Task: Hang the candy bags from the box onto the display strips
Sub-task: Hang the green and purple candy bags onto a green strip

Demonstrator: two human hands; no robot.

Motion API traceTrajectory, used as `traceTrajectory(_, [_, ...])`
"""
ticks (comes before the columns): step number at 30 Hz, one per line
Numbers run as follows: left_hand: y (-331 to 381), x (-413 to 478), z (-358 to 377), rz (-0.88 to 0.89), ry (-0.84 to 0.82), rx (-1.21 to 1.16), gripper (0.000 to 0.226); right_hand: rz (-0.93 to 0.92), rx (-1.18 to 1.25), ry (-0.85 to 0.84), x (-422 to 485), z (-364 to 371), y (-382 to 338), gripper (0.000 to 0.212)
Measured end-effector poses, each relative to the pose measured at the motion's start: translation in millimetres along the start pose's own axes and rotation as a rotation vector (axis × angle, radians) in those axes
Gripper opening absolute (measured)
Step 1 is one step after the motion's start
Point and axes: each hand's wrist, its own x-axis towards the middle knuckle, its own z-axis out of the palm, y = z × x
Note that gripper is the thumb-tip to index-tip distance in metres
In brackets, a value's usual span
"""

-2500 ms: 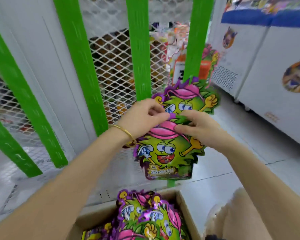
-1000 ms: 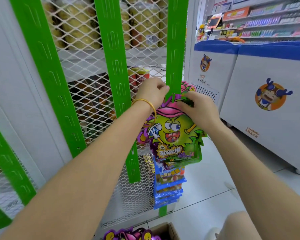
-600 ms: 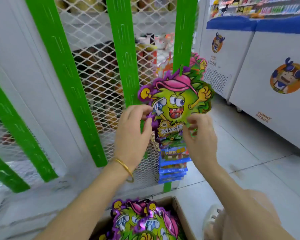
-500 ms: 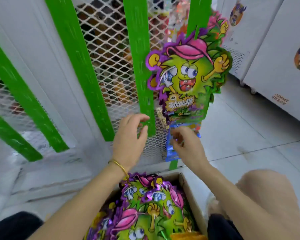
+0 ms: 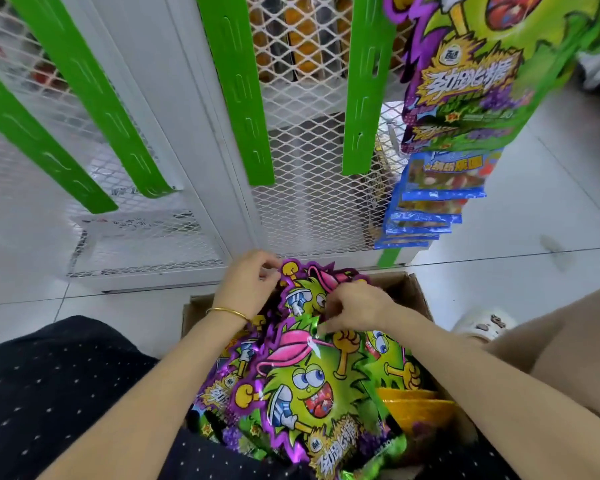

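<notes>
1. Head view: the cardboard box sits at 6 o'clock, its near end cut off by the bottom edge and most of its walls hidden by the candy bags and both forearms.
2. The candy bags fill the box in an overlapping heap, green and purple with a cartoon figure in a pink cap; how many lie there cannot be told.
3. The left hand, at about 6 o'clock above the heap, pinches the purple top edge of the rear bag between thumb and curled fingers; a gold bangle rings its wrist.
4. The right hand, just to the 3 o'clock side of the left, has its fingers curled down onto the same bag's top; the fingertips are hidden behind the knuckles, so the exact grip is hard to make out.
5. At 1 o'clock a hung bag dangles from a display strip, its top cut off by the frame.
6. Below it hang blue packets, overlapping so only their lower edges show.
7. More green strips run across the white mesh rack from 10 to 12 o'clock.
8. Writing: stylised yellow Chinese characters on the bags, and a small round logo above them, too small to read; the blue packets carry Chinese print, blurred.
9. A white shoe shows at 4 o'clock.
</notes>
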Motion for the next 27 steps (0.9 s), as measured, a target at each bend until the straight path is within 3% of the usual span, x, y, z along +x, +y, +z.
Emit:
traceTrajectory(2, [-0.2, -3.2, -1.1, -0.007, -0.022, -0.019, 0.008, -0.073, 0.015, -0.041, -0.4, 5.4, -0.8, 0.030])
traceTrajectory(6, [6.2, -7.7, -1.4, 0.000, -0.117, -0.048, 0.015, -0.192, 0.459, -0.019, -8.0, -8.2, 5.3, 0.010])
traceTrajectory(10, [16.6, -15.5, -7.8, 0.000, -0.360, -0.072, 0.029, -0.198, 0.923, -0.001, -27.5, -34.5, 10.5, 0.019])
traceTrajectory(13, [40.7, -17.9, -25.2, 0.055, -0.373, -0.108, 0.009, -0.209, 0.910, 0.080, -46.6, -64.3, 11.7, 0.019])
traceTrajectory(16, [89.3, -10.2, -48.2, 0.173, -0.358, -0.078, 0.017, -0.260, 0.702, 0.132, -71.3, -110.0, -0.5, 0.025])
traceTrajectory(19, [155.0, 5.9, -78.8, 0.347, -0.282, 0.027, 0.017, -0.320, 0.531, 0.370, -101.6, -166.4, -12.4, 0.006])
traceTrajectory(22, [227.8, 22.3, -116.0, 0.501, -0.167, -0.004, 0.014, -0.342, 0.500, 0.599, -137.3, -224.0, -7.2, 0.009])
traceTrajectory(24, [272.0, 34.0, -136.7, 0.593, 0.023, -0.130, 0.016, -0.367, 0.517, 0.687, -154.1, -255.8, 2.1, 0.005])
traceTrajectory(27, [340.8, 56.1, -162.0, 0.716, 0.305, -0.287, 0.019, -0.347, 0.435, 0.891, -176.8, -306.1, 12.5, 0.024])
